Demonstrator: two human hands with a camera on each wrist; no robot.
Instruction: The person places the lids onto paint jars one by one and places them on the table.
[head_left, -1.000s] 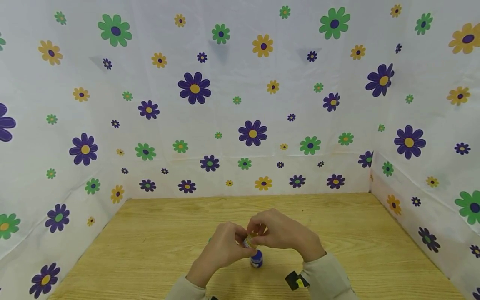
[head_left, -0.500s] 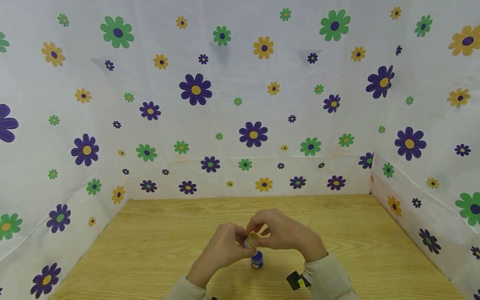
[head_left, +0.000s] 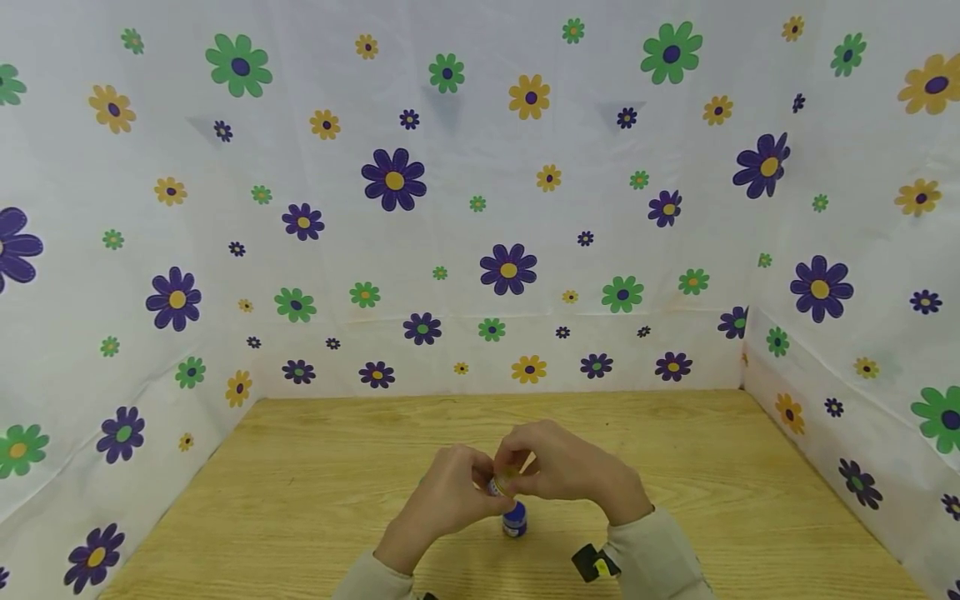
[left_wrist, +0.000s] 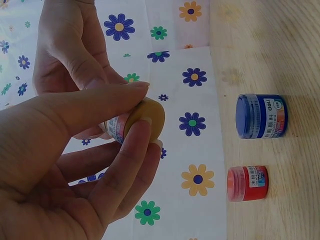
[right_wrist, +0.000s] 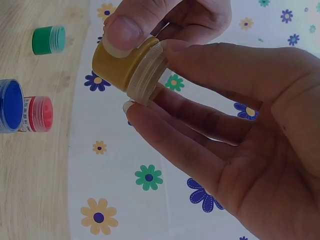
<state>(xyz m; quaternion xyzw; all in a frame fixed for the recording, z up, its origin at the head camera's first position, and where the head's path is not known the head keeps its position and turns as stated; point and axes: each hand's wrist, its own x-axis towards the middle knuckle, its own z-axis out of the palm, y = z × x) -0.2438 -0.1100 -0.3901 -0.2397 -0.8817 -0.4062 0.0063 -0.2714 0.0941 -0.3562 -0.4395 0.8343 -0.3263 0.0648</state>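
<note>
In the head view, my left hand [head_left: 450,492] and right hand [head_left: 566,467] meet above the table around a small paint jar. It is an ochre-yellow paint jar [right_wrist: 112,65], held tilted, with a clear ribbed lid [right_wrist: 145,75]. My left thumb and fingers grip the jar's body; in the left wrist view its ochre base faces the camera and part of its label shows. My right thumb and fingertips pinch the lid's rim. The lid sits on the jar; whether it is loose cannot be told.
A blue paint jar [left_wrist: 262,116] stands on the wooden table [head_left: 337,467] just below my hands. Beside it is a smaller red jar [left_wrist: 247,183], and a green jar [right_wrist: 49,40] stands farther off. Flower-patterned white cloth [head_left: 450,233] walls in the back and sides.
Both hands stay in nearly the same place around the ochre jar. My right fingers have shifted and turned slightly at the lid. The head view has tilted a little.
</note>
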